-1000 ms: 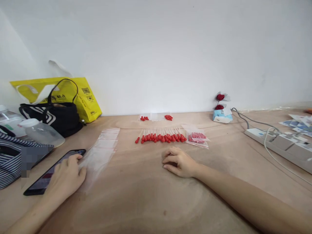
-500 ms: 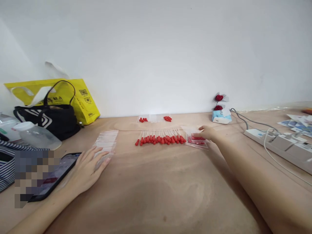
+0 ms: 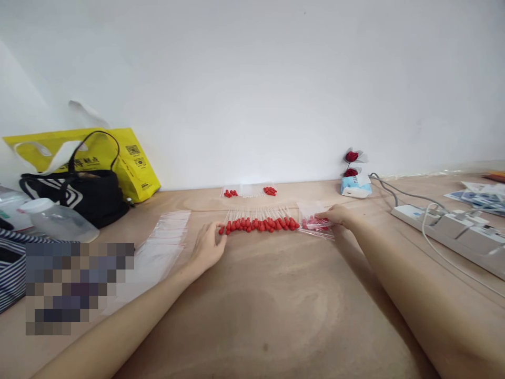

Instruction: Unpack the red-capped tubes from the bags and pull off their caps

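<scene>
Tabletop (image 3: 252, 310): left hand (image 3: 206, 246), thumb and forefinger parted, at left end of row of red-headed sticks (image 3: 260, 225); right hand (image 3: 341, 215) on red-filled clear bags (image 3: 313, 225) at row's right end, grip unclear; beyond, two red clusters (image 3: 270, 191) near wall (image 3: 252, 95).

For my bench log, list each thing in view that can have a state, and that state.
Red-tipped sticks: lined up in a row.
Left plastic bags: flat, overlapping.
Right plastic bags: filled with red pieces.
Left hand: fingers spread at sticks' left end.
Right hand: fingers at filled bags, grip unclear.
Clear bottle: capped.
Yellow bag: standing.
Black bag: handle raised.
Power strip: plugs in.
</scene>
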{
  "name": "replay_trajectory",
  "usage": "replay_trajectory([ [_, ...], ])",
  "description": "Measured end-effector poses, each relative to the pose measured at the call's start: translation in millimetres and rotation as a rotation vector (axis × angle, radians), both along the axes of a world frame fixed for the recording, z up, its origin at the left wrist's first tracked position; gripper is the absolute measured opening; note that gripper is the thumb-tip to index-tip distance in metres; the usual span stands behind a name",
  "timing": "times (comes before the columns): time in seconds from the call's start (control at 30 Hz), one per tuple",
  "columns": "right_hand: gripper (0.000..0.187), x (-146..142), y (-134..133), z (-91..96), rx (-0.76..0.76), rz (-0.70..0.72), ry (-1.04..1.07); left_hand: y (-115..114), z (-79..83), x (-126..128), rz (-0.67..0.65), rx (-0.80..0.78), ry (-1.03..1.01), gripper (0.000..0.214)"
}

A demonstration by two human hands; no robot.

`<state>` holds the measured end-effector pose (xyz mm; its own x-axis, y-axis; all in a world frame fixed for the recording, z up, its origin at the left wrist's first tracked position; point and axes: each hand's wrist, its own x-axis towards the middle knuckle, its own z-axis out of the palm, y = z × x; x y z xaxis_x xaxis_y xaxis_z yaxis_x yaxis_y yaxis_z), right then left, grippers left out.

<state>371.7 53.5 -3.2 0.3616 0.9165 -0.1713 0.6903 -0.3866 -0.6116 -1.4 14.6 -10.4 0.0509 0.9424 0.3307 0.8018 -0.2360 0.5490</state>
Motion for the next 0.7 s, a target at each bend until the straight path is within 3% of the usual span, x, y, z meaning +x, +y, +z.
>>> replay_trajectory([
  [0.17,0.025,-2,-3,19.6,0.109,0.037,0.170,42,-8.2,-5,0.154,-0.101,-0.099,0.026],
  [0.33,0.024,-31,-19,37.0,0.160,0.218,0.396,37,-7.0,-1,0.132,-0.137,-0.128,0.026],
  [0.43,0.030,-60,-33,30.6,0.020,0.546,0.705,28,-4.5,3,0.125,-0.126,-0.133,0.026],
  [0.53,0.033,-90,-45,17.5,-0.108,0.762,0.736,23,-3.3,3,0.127,-0.110,-0.134,0.024],
  [0.63,0.034,-111,-53,6.6,-0.187,0.898,0.715,23,-4.2,1,0.141,-0.091,-0.133,0.021],
  [0.7,0.037,-120,-57,1.1,-0.199,0.916,0.723,23,-5.2,0,0.154,-0.068,-0.130,0.019],
])
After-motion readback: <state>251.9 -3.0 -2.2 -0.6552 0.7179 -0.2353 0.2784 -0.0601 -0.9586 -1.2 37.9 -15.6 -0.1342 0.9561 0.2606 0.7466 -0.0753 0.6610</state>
